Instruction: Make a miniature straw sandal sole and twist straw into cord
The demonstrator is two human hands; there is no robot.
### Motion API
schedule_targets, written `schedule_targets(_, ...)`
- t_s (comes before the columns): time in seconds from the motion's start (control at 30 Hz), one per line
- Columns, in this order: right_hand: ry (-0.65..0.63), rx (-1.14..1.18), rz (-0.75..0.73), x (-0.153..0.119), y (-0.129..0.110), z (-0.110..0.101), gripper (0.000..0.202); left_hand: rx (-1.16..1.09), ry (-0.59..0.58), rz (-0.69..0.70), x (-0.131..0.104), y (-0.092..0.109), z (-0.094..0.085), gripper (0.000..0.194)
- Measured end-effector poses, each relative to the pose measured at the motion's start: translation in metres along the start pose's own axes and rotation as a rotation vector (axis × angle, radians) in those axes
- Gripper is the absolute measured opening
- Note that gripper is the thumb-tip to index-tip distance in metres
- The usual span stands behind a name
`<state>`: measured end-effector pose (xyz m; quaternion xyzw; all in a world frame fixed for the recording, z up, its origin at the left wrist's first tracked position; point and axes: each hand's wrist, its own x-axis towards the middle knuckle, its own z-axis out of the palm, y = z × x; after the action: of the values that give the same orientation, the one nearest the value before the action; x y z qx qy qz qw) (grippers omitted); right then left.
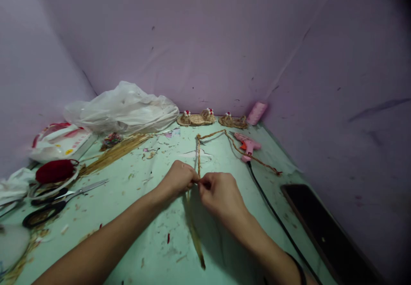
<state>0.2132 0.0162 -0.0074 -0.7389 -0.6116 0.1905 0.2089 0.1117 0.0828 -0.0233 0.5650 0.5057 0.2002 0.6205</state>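
A thin braided straw cord (199, 158) runs away from my hands over the table, bends near the back and trails right to a reddish tip beside the glue gun. My left hand (180, 177) is closed on the near end of this cord. Right against it, my right hand (221, 193) pinches the same spot, fingertips together. Loose straw strands (193, 229) hang from below the left hand toward the table's front, ending in a dark tip. The fingertips partly hide the point where cord and strands meet.
A pink glue gun (247, 144) with a black cable lies right, near a dark phone-like slab (321, 229). Scissors (66, 201), red yarn (55, 171), a straw bundle (115, 150) and a plastic bag (125, 107) sit left. Small woven slippers (196, 119) and a pink spool (257, 112) stand behind.
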Motion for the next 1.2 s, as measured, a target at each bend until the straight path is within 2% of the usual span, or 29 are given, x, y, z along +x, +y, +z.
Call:
schedule_targets(0.1, 0.055, -0.17, -0.081, -0.01, -0.011, 0.005, 0.021, -0.088, -0.036, -0.048, -0.004, 0.004, -0.003, 0.007)
schedule_targets(0.23, 0.008, -0.272, -0.084, -0.016, -0.017, 0.011, 0.025, -0.116, -0.072, -0.022, -0.005, 0.003, -0.004, 0.011)
schedule_targets(0.33, -0.031, -0.326, -0.08, -0.02, -0.021, 0.011, 0.033, -0.069, -0.056, 0.008, -0.002, -0.001, -0.005, 0.007)
schedule_targets(0.4, -0.063, -0.305, -0.082, -0.02, -0.021, 0.005, 0.026, -0.048, -0.049, 0.014, -0.001, -0.002, -0.006, 0.005)
schedule_targets(0.43, -0.068, -0.267, -0.07, -0.019, -0.019, 0.001, 0.021, -0.052, -0.059, 0.008, 0.0, -0.002, -0.007, 0.005)
schedule_targets(0.5, -0.037, -0.112, -0.015, -0.012, -0.011, -0.009, 0.025, -0.073, -0.1, 0.0, 0.0, -0.001, -0.011, 0.003)
schedule_targets(0.6, 0.049, 0.415, 0.13, 0.005, 0.005, -0.014, 0.023, -0.081, -0.175, 0.017, 0.0, 0.0, -0.015, 0.008)
schedule_targets(0.7, -0.14, 0.986, 0.336, 0.019, 0.014, -0.004, 0.01, -0.081, -0.207, 0.018, 0.002, -0.003, -0.017, 0.008)
schedule_targets(0.77, -0.291, 1.162, 0.42, 0.021, 0.014, 0.005, 0.005, -0.074, -0.216, 0.026, 0.003, -0.005, -0.017, 0.008)
schedule_targets(0.8, -0.326, 1.18, 0.431, 0.02, 0.014, 0.009, 0.006, -0.066, -0.222, 0.034, 0.004, -0.006, -0.017, 0.008)
schedule_targets(0.87, -0.316, 1.132, 0.402, 0.018, 0.014, 0.016, 0.011, -0.032, -0.237, 0.055, 0.004, -0.007, -0.017, 0.008)
schedule_targets(1.03, -0.108, 0.96, 0.312, 0.015, 0.019, 0.024, 0.013, 0.117, -0.192, 0.063, 0.004, -0.007, -0.017, 0.007)
schedule_targets(1.1, -0.064, 0.948, 0.318, 0.015, 0.021, 0.028, 0.011, 0.228, -0.161, 0.067, 0.002, -0.005, -0.018, 0.008)
schedule_targets(1.2, -0.068, 0.966, 0.335, 0.016, 0.02, 0.031, 0.012, 0.468, -0.107, 0.094, -0.004, 0.003, -0.022, 0.011)
